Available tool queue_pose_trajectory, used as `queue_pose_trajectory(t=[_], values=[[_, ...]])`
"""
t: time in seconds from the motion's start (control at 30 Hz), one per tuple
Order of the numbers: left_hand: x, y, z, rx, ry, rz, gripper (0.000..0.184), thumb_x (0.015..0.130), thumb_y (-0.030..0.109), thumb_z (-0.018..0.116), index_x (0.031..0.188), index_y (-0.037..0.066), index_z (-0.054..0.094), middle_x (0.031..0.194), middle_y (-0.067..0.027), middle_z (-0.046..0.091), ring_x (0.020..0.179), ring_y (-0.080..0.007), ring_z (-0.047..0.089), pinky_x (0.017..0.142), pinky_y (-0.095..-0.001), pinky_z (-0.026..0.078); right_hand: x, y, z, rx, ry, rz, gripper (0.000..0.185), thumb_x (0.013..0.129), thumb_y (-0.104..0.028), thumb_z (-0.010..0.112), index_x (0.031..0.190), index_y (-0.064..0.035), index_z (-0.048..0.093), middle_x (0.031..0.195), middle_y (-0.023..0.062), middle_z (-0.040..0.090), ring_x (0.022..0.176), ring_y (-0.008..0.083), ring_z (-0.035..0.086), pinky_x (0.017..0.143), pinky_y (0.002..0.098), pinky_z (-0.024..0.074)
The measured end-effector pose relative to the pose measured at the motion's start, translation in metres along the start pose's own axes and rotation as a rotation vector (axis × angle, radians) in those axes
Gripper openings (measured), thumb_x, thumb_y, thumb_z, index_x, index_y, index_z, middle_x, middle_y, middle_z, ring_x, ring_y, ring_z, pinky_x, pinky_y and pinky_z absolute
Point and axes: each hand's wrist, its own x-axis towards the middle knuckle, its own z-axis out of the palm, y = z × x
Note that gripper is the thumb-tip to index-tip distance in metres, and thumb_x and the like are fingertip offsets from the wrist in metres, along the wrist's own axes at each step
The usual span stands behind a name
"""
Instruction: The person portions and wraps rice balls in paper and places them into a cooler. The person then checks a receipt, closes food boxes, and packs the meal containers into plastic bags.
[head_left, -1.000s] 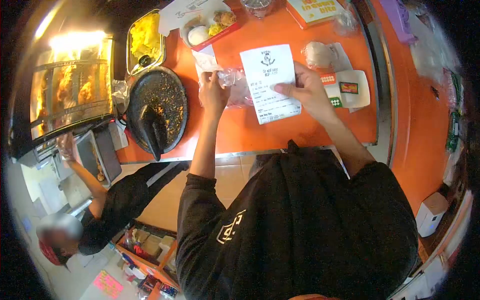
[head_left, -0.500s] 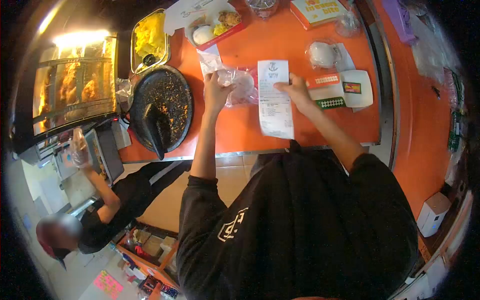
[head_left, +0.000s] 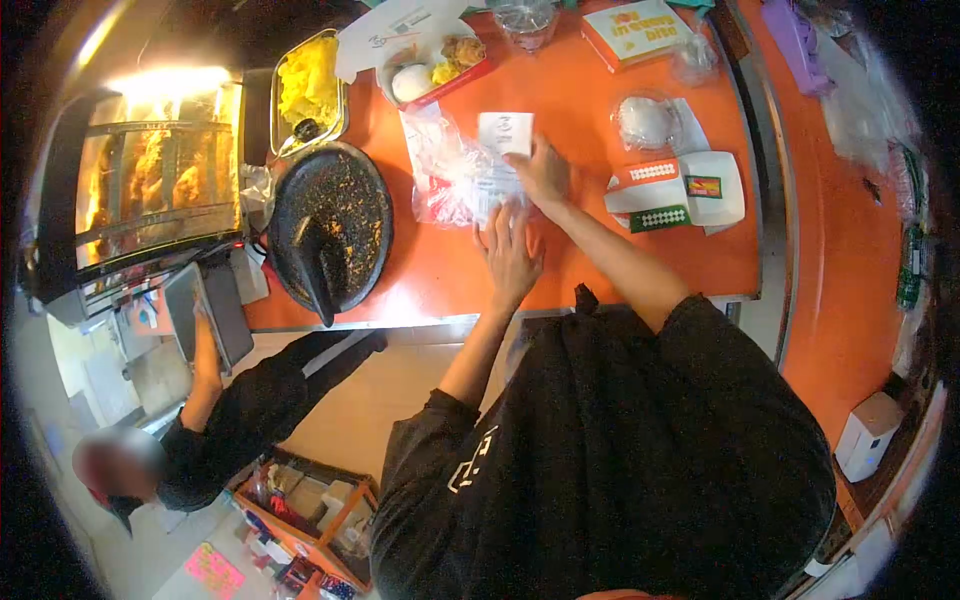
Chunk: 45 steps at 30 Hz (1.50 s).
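Note:
A printed paper slip (head_left: 507, 132) lies over a clear plastic bag (head_left: 445, 170) on the orange table. My right hand (head_left: 544, 172) has its fingers on the slip's right edge, pinching or pressing it. Just below, my left hand (head_left: 511, 250) rests with fingers spread at the lower end of the slip and the bag. Left of the bag is a black stone mortar (head_left: 360, 225) with crumbs and a dark pestle (head_left: 314, 265). An open box (head_left: 440, 88) with food stands above the bag. To the right are a wrapped white mound (head_left: 645, 122) and an open paper box (head_left: 715, 190).
A metal tray of yellow food (head_left: 308, 85) stands at the upper left, beside a lit display case (head_left: 155, 175). At the lower left, a co-worker (head_left: 240, 410) holds a grey tray (head_left: 222, 315). A printed box (head_left: 640, 32) and a clear cup (head_left: 527, 22) stand at the back.
The slip has moved left and down onto the bag. My left hand has shifted right to its lower end, and my right hand has moved left. The co-worker's hand is now at a tray.

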Motion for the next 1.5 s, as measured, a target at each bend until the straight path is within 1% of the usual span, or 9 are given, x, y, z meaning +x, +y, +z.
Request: queue_pose_trajectory(t=[0.2, 0.4, 0.63, 0.77, 0.87, 0.93, 1.23, 1.43, 1.5], values=[[0.016, -0.007, 0.014, 0.183, -0.101, -0.06, 0.059, 0.075, 0.033, 0.055, 0.126, 0.014, 0.033, 0.133, -0.0082, 0.027, 0.123, -0.0273, 0.023, 0.097, -0.0522, 0.007, 0.029, 0.034, -0.021, -0.009, -0.028, -0.152, 0.062, 0.069, -0.054, 0.057, 0.099, -0.0014, 0.048, 0.081, 0.0129, 0.057, 0.073, 0.0267, 0.056, 0.067, 0.0387, 0.044], [0.012, 0.019, -0.006, 0.106, -0.129, -0.102, 0.062, 0.075, 0.04, 0.054, 0.127, 0.014, 0.032, 0.133, -0.0101, 0.026, 0.121, -0.0309, 0.024, 0.096, -0.0526, 0.014, 0.113, 0.09, -0.24, 0.204, 0.442, -0.364, 0.008, 0.069, -0.011, 0.06, 0.073, -0.0046, 0.057, 0.07, 0.0065, 0.059, 0.066, 0.0172, 0.056, 0.063, 0.0305, 0.0449], [0.054, 0.121, -0.041, 0.019, -0.114, -0.083, 0.059, 0.069, 0.033, 0.06, 0.12, 0.011, 0.039, 0.122, -0.0163, 0.036, 0.11, -0.0348, 0.033, 0.09, -0.051, 0.022, 0.246, 0.159, -0.483, -0.651, 0.754, -0.056, 0.035, 0.072, -0.037, 0.06, 0.087, -0.0052, 0.06, 0.095, 0.0153, 0.055, 0.09, 0.0306, 0.05, 0.079, 0.0404, 0.0386], [0.127, 0.192, -0.024, -0.277, -0.043, 0.15, 0.048, 0.068, 0.021, 0.064, 0.11, 0.009, 0.046, 0.114, -0.0158, 0.041, 0.106, -0.0332, 0.037, 0.087, -0.0449, 0.029, 0.304, 0.19, -0.517, -0.414, 0.27, 0.289, 0.038, 0.067, -0.039, 0.064, 0.084, -0.006, 0.062, 0.093, 0.0153, 0.058, 0.084, 0.0275, 0.054, 0.078, 0.0349, 0.0395], [0.187, 0.262, -0.01, -0.743, -0.201, 0.234, 0.034, 0.07, 0.011, 0.063, 0.101, 0.006, 0.05, 0.102, -0.0138, 0.048, 0.096, -0.029, 0.047, 0.077, -0.0349, 0.041, 0.292, 0.185, -0.527, -0.045, 0.013, 0.019, 0.033, 0.074, -0.033, 0.058, 0.087, -0.0028, 0.062, 0.08, 0.009, 0.062, 0.08, 0.016, 0.055, 0.073, 0.0259, 0.0395], [0.223, 0.296, 0.026, -0.886, -0.229, 0.391, 0.029, 0.071, 0.009, 0.062, 0.098, 0.004, 0.052, 0.091, -0.0109, 0.053, 0.086, -0.023, 0.052, 0.071, -0.0294, 0.044, 0.275, 0.185, -0.52, 0.144, 0.116, -0.023, 0.032, 0.074, -0.031, 0.059, 0.087, -0.0017, 0.062, 0.08, 0.0072, 0.061, 0.078, 0.0145, 0.055, 0.072, 0.0251, 0.0397], [0.297, 0.463, 0.101, -1.544, -1.023, -0.352, 0.034, 0.083, 0.038, 0.044, 0.095, 0.008, 0.056, 0.091, -0.0002, 0.057, 0.079, -0.0108, 0.05, 0.066, -0.0229, 0.038, 0.138, 0.207, -0.546, 0.171, 0.255, 0.007, 0.027, 0.078, -0.026, 0.057, 0.084, 0.0001, 0.059, 0.082, 0.0028, 0.055, 0.075, 0.0132, 0.051, 0.069, 0.0257, 0.0396], [0.269, 0.484, 0.176, -1.709, -0.712, -0.3, 0.022, 0.076, 0.024, 0.052, 0.082, 0.005, 0.061, 0.076, -0.0035, 0.06, 0.07, -0.0127, 0.052, 0.06, -0.0255, 0.038, 0.128, 0.205, -0.558, -0.089, 0.115, 0.031, 0.029, 0.078, -0.029, 0.055, 0.083, -0.0016, 0.06, 0.079, 0.0058, 0.057, 0.074, 0.0139, 0.052, 0.066, 0.0277, 0.0406], [0.268, 0.485, 0.175, -1.645, -0.702, -0.319, 0.02, 0.075, 0.021, 0.053, 0.081, 0.004, 0.061, 0.074, -0.0041, 0.06, 0.069, -0.0132, 0.052, 0.061, -0.0254, 0.039, 0.18, 0.218, -0.566, -0.544, 0.651, -0.18, 0.038, 0.074, -0.04, 0.057, 0.073, -0.0018, 0.062, 0.074, 0.0121, 0.06, 0.07, 0.0234, 0.057, 0.069, 0.0329, 0.0424]])
